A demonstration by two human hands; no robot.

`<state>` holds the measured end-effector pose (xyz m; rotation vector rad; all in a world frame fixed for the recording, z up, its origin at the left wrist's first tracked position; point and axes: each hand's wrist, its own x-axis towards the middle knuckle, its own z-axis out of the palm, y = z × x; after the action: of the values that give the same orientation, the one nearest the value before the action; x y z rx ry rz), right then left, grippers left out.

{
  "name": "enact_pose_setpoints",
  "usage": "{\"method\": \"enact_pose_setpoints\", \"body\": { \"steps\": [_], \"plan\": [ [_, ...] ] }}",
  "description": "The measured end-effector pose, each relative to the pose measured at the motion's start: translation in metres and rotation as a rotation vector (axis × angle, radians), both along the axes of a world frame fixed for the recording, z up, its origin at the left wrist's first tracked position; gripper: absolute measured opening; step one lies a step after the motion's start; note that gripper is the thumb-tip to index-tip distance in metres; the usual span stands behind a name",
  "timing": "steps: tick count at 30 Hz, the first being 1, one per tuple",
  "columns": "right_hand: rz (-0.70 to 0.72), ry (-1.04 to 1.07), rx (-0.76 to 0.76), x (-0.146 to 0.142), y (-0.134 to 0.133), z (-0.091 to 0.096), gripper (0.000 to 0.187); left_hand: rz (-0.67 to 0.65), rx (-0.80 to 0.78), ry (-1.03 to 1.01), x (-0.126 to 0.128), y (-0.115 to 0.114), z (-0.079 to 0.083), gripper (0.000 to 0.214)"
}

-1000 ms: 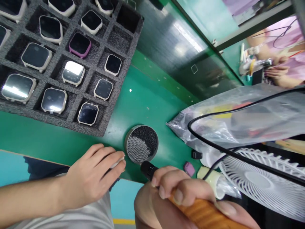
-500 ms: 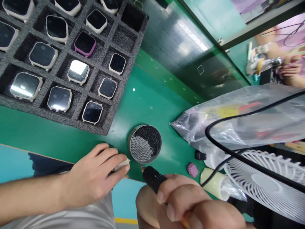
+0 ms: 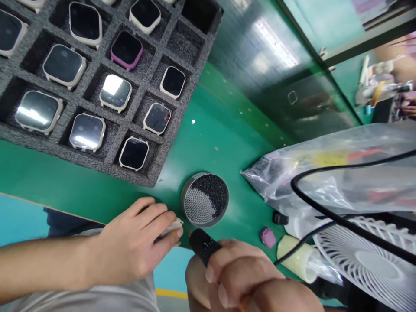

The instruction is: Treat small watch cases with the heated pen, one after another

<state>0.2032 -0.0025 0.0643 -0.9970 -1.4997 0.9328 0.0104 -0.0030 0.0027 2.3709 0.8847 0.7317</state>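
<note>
At the table's near edge, my left hand is closed on a pale watch case. Only a light corner shows past the fingertips; the fingers cover the rest. My right hand grips a black electric screwdriver, its bit pointing left, a short gap from the case. Just beyond both hands stands a round metal dish with a dimpled bottom and many tiny black pieces, seemingly screws, heaped on its far right side.
A dark foam tray holds several watches, one purple, in square pockets at left. A plastic bag, black cable, white fan, tape roll and purple piece lie right. Another person's hand shows far right.
The screwdriver tip has come left, closer to the watch case. My left hand keeps its hold. The whole view has shifted slightly, so the tray and dish appear further right.
</note>
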Motion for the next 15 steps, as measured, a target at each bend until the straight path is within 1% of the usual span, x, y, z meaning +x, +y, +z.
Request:
{"method": "enact_pose_setpoints", "body": {
  "steps": [4,7,8,9,12,13,15],
  "plan": [
    [0.0,0.086,0.01,0.006,-0.004,-0.007,0.022,0.003,0.0,-0.007,0.001,0.0,-0.001,0.028],
    [0.091,0.113,0.014,0.017,-0.01,-0.014,0.006,0.006,0.002,-0.009,0.001,-0.001,-0.002,0.027],
    [0.114,0.117,0.001,0.022,-0.013,-0.016,0.004,0.005,0.0,-0.01,0.001,-0.001,-0.002,0.026],
    [0.126,0.118,-0.024,0.026,-0.015,-0.017,0.005,0.005,-0.001,-0.01,0.001,-0.002,-0.003,0.026],
    [0.135,0.125,-0.074,0.035,-0.021,-0.019,0.025,0.015,0.002,-0.009,0.001,-0.003,-0.003,0.023],
    [0.131,0.123,-0.081,0.036,-0.023,-0.02,0.025,0.022,0.006,-0.008,0.002,-0.003,-0.004,0.022],
    [0.134,0.12,-0.076,0.034,-0.027,-0.022,0.019,0.035,0.015,-0.011,0.002,-0.004,-0.004,0.022]
  ]
}}
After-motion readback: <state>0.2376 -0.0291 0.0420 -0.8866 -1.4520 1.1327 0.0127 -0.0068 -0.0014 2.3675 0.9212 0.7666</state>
